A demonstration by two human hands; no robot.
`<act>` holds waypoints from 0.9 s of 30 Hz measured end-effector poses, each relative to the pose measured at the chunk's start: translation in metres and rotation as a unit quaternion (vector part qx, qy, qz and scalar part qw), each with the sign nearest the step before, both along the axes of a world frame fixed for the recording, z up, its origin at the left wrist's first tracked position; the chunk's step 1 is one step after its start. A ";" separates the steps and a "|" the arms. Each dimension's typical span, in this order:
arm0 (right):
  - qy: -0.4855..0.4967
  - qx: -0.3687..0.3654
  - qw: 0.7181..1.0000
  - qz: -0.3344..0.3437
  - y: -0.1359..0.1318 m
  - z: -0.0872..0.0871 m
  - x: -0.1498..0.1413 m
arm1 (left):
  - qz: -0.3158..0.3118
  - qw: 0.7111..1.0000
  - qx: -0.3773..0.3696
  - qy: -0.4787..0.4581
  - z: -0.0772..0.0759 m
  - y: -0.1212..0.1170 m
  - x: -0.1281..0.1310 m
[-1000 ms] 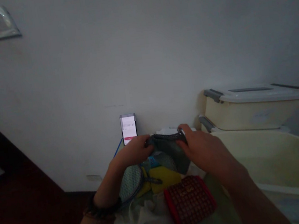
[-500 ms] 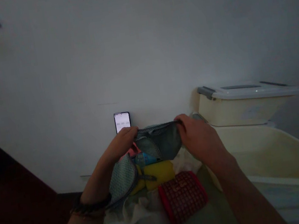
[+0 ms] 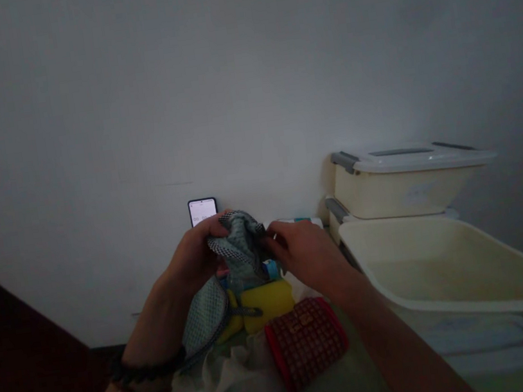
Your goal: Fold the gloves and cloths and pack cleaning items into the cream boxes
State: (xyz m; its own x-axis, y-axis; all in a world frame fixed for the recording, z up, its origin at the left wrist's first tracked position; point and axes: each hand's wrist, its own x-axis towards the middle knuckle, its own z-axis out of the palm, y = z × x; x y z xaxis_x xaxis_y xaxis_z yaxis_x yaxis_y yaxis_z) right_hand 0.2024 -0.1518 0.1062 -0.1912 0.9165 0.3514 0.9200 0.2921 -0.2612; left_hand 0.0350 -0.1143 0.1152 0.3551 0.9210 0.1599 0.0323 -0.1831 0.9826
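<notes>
A grey-green cloth piece with checked edging (image 3: 238, 245) is bunched up between my two hands in the middle of the view. My left hand (image 3: 196, 250) is closed on its left side, thumb over the trim. On the other side, the fingers of my right hand (image 3: 301, 249) pinch the cloth near its edge. Below lies a similar quilted cloth with a dark rim and loop (image 3: 205, 317), partly behind my left forearm. A yellow item (image 3: 270, 305) and a red checked pouch (image 3: 307, 343) lie beneath the hands. Behind the held cloth, a bottle with a blue label (image 3: 270, 269) is mostly hidden.
A phone with a lit screen (image 3: 203, 212) leans against the wall. Crumpled white, thin material (image 3: 233, 375) lies at the front of the table. An open cream tub (image 3: 446, 261) stands at right, with a lidded box (image 3: 401, 186) behind it.
The cloth was stretched flat between both hands; now it is gathered into a bunch. My right hand has moved left, closer to my left hand. The view has shifted slightly to the right.
</notes>
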 end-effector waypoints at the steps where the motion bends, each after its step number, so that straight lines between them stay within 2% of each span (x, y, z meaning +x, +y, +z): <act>1: -0.021 0.006 0.999 -0.023 0.000 0.002 0.003 | 0.021 0.998 -0.030 -0.041 0.000 0.002 -0.001; 3: -0.048 0.018 0.996 -0.071 0.001 0.005 0.011 | 0.064 0.982 -0.105 -0.144 0.003 0.005 -0.005; 5: -0.046 0.020 0.995 -0.092 0.001 0.008 0.019 | 0.092 0.968 -0.130 -0.194 0.007 0.007 -0.011; 7: -0.002 0.011 0.998 -0.062 0.001 0.008 0.023 | 0.101 0.962 -0.136 -0.214 0.010 0.008 -0.015; 9: 0.066 0.001 0.998 0.005 0.000 0.006 0.022 | 0.088 0.965 -0.129 -0.212 0.010 0.007 -0.014; 12: 0.120 -0.002 0.990 0.071 -0.002 0.002 0.013 | 0.038 0.984 -0.081 -0.152 0.005 0.003 -0.006; 15: 0.089 0.001 0.994 0.066 -0.004 0.002 0.008 | 0.009 0.999 -0.018 -0.047 -0.002 0.000 0.003; 18: 0.048 0.005 0.997 0.055 -0.004 0.006 0.013 | 0.006 1.000 0.016 0.024 -0.005 -0.001 0.004; 22: 0.057 0.014 0.998 0.035 -0.001 0.009 0.029 | 0.022 0.995 0.064 0.079 -0.003 0.001 -0.001; 27: 0.109 0.036 0.991 0.073 0.000 0.011 0.044 | 0.086 0.984 0.109 0.114 -0.003 0.001 0.003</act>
State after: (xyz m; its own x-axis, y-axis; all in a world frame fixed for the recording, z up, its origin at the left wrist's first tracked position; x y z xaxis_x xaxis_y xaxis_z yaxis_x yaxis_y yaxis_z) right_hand 0.2461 -0.1516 0.1168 -0.2322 0.8554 0.4630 0.7910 0.4430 -0.4220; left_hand 0.0384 -0.1133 0.1123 0.2473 0.9233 0.2939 0.2958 -0.3608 0.8845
